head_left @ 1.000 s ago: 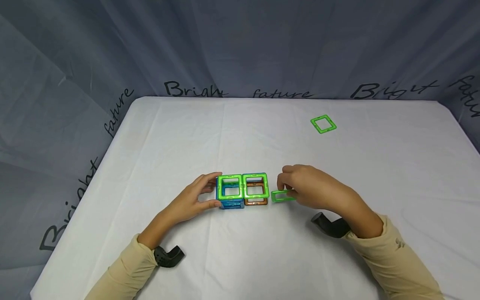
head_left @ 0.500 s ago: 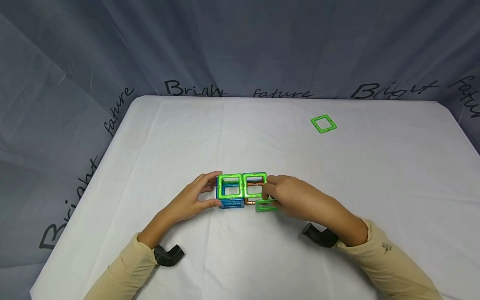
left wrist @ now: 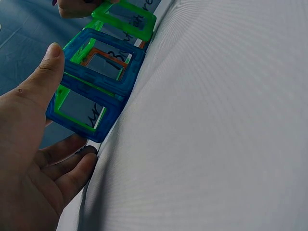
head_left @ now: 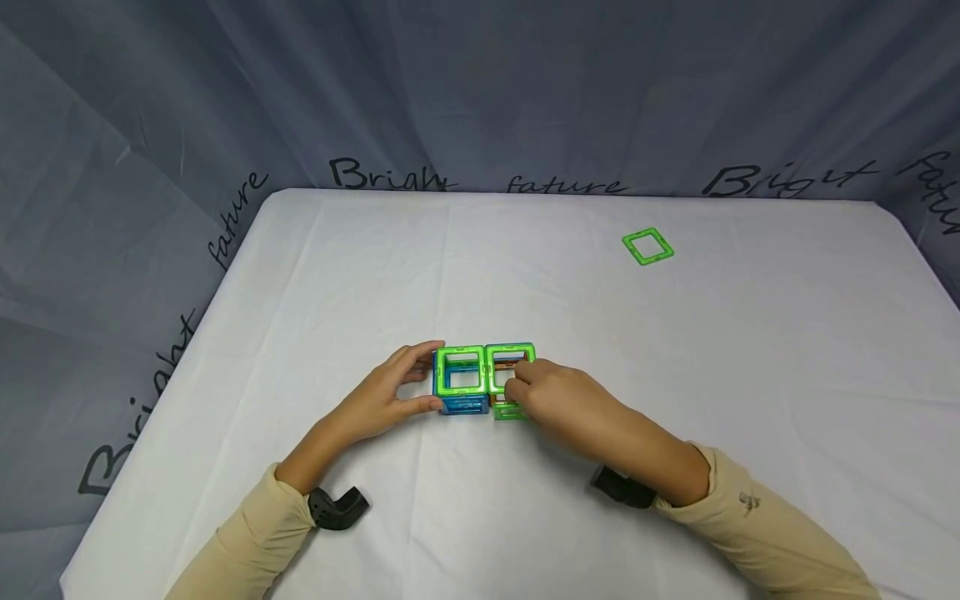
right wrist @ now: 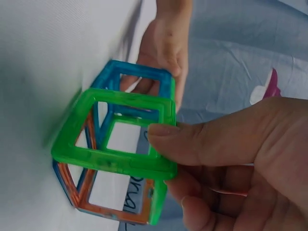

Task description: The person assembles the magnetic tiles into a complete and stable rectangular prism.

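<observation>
A box-like structure of square magnetic tiles stands mid-table in the head view, two bright green squares on top, blue and orange ones on its sides. My left hand holds its left end, thumb on the near corner and index finger at the far one. In the right wrist view, my right hand pinches a green square magnetic tile between thumb and fingers. This tile stands upright at the right half's near side, over the orange frame. From the head camera, the right hand hides part of it.
Another green square tile lies flat toward the back right of the white-covered table. Each wrist carries a black curved mount. A grey curtain with handwriting hangs behind the table.
My right hand has moved left, carrying the green tile from right of the structure to the near face of its right half. The left hand has stayed in place.
</observation>
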`<state>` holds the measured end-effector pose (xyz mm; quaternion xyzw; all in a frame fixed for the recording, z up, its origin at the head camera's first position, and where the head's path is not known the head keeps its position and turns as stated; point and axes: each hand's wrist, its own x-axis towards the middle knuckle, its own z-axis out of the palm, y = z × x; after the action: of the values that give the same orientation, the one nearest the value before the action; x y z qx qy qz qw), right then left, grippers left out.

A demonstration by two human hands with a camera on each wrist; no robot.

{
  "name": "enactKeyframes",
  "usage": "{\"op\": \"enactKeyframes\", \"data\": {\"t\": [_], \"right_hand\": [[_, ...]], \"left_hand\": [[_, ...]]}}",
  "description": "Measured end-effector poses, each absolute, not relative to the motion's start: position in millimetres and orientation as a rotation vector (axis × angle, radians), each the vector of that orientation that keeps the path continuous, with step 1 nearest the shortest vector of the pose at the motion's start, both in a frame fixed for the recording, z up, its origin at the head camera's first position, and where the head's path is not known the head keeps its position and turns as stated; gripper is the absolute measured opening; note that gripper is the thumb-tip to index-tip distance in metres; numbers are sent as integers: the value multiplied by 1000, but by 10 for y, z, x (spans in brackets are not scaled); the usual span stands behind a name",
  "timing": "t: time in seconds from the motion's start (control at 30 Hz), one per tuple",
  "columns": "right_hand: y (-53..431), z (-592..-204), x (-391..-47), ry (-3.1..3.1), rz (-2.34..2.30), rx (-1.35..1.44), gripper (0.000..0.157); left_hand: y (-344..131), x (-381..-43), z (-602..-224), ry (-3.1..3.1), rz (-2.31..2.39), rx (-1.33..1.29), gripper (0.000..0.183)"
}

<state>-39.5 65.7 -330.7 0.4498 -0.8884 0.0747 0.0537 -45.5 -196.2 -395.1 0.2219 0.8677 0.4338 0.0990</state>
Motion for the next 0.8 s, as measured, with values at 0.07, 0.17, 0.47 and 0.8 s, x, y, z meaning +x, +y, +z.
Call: {"op": "enactKeyframes", "data": {"t": [0.07,0.17,0.47,0.8], "right_hand": [[648,-3330,-390,-2670,212,1366,15],[635,-3346,-384,-2639,198,1361,16],[617,-3357,-390,-2642,200,1338,16],[600,-3367,-370,-2652,226,1252,16]], "left_hand": [[-1962,-455,-3951,2566,1280,657,74],[-1964,-457,-3954,2567,1267,646,74],[-1962,-460,-3961,2573,1275,651,75],[-1956,-462,-3944,2560,1275,641,74]]}}
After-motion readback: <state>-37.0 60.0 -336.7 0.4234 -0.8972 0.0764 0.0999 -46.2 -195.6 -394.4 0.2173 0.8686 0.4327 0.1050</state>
